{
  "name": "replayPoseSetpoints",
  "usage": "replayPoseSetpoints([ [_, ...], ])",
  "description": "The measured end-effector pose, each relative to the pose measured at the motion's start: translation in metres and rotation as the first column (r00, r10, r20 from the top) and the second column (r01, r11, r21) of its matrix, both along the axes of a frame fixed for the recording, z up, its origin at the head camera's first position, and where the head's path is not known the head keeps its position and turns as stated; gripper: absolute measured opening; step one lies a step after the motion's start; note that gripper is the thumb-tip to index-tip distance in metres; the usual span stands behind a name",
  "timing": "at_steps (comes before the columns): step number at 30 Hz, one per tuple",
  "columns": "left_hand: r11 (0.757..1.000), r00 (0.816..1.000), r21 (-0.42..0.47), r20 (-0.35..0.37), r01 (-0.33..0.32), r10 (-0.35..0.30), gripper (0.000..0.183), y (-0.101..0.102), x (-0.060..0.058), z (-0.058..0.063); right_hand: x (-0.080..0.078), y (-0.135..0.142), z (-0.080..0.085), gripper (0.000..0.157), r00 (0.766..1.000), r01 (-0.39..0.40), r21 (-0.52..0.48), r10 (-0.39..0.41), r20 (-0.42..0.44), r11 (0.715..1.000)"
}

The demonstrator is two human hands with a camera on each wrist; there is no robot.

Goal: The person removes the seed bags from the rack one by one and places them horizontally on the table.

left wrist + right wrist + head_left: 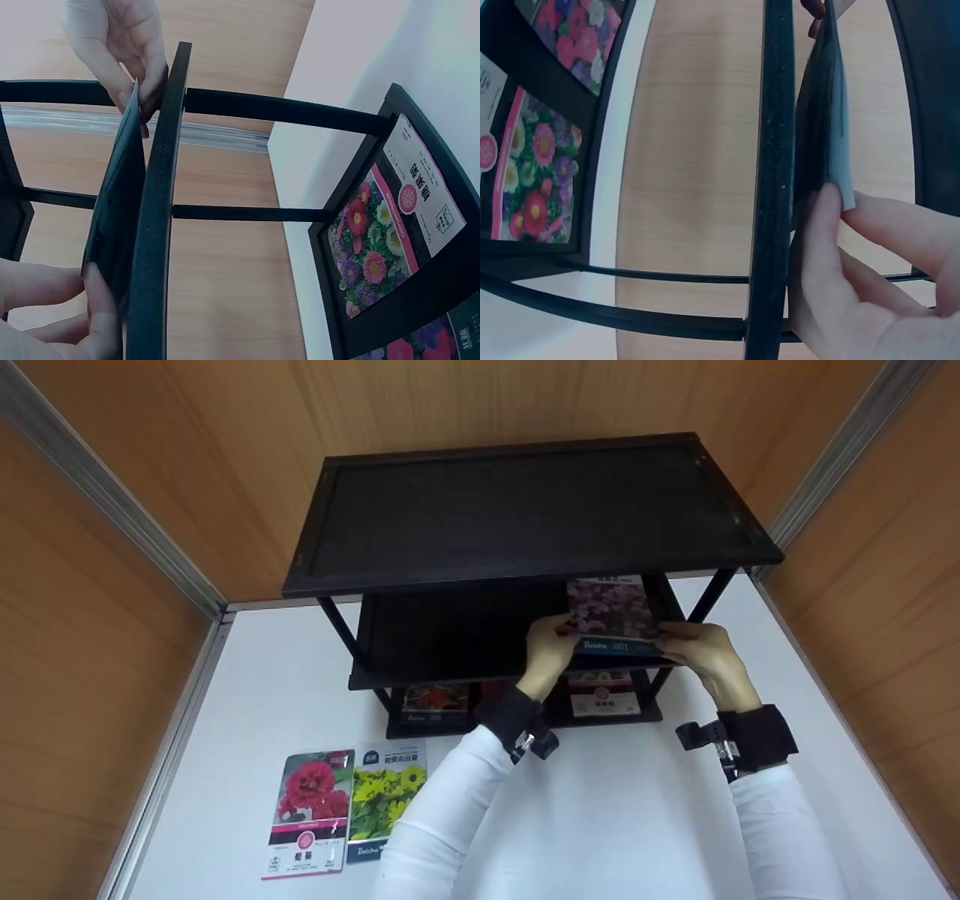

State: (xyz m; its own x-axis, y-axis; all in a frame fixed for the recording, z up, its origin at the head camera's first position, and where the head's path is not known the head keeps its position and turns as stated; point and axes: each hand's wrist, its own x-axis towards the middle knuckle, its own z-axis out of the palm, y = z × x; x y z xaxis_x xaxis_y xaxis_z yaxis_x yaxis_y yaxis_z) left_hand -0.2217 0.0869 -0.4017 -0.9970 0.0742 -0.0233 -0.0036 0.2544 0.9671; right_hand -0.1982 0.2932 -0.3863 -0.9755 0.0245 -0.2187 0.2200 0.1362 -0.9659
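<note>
A seed packet with pink-purple flowers and a blue lower band lies between both hands at the right end of the middle shelf. My left hand pinches its left edge between thumb and fingers. At the opposite edge, my right hand pinches the packet near its lower corner. Seen from the right wrist, the packet is edge-on, close over the shelf board, its corner between thumb and finger. The top shelf hides the packet's upper end in the head view.
The black rack's top board overhangs the hands. Seed packets sit on the bottom shelf, including a red-flowered one and a white-labelled one. On the white table lie a pink-flowered packet and a yellow-flowered packet. Wooden walls surround the rack.
</note>
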Motion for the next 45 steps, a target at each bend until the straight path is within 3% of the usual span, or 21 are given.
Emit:
replayPoseSetpoints([
  [13, 0.999, 0.997, 0.019, -0.064, -0.049, 0.05, 0.034, -0.005, 0.01, 0.003, 0.01, 0.0, 0.004, 0.059, 0.999, 0.005, -0.193, 0.004, 0.048, 0.981],
  [25, 0.991, 0.997, 0.113, -0.023, -0.069, 0.072, 0.035, -0.012, 0.022, 0.0, 0.023, -0.008, 0.004, 0.055, 1.0, 0.0, -0.166, 0.004, 0.021, 0.986],
  [33, 0.991, 0.998, 0.119, 0.022, -0.058, 0.056, 0.037, -0.016, 0.029, 0.001, 0.031, -0.012, 0.0, 0.053, 1.0, -0.003, -0.12, 0.004, 0.007, 0.993],
  [45, 0.985, 0.998, 0.161, -0.01, -0.062, 0.065, 0.035, -0.022, 0.04, -0.004, 0.041, -0.016, -0.006, 0.055, 1.0, 0.008, -0.194, -0.005, 0.013, 0.981],
])
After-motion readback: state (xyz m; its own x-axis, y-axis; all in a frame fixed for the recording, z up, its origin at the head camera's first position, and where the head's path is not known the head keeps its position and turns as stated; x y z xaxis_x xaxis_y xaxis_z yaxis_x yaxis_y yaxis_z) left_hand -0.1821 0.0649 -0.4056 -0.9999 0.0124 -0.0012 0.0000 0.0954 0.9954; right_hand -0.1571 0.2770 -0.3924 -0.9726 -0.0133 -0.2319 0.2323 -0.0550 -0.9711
